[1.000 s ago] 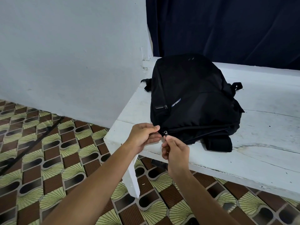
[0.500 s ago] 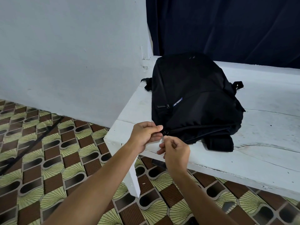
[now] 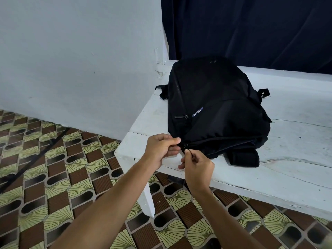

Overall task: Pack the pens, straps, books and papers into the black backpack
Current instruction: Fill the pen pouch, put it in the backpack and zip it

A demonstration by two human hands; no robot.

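Backpack: the black backpack (image 3: 215, 108) is laid flat on the white bench (image 3: 296, 141), at its left end, its near edge close to the bench's front edge.
Zipper: a metal slider (image 3: 186, 145) is seen at the near left corner of the bag, with the zip line running right from it.
Left hand: the left hand (image 3: 161, 150) is curled, and the fabric at the bag's corner, just left of the slider, is pinched between thumb and fingers.
Right hand: the right hand (image 3: 197, 166) is closed in a pinch just below the slider; a thin dark pull appears to be clamped between thumb and forefinger.
Change: the right hand is found slightly lower and further from the slider than half a second ago; the left hand's grip and the bag's place are unchanged.
Surroundings: a patterned tile floor (image 3: 53, 177), a pale wall (image 3: 71, 60) and a dark curtain (image 3: 251, 29) are seen.
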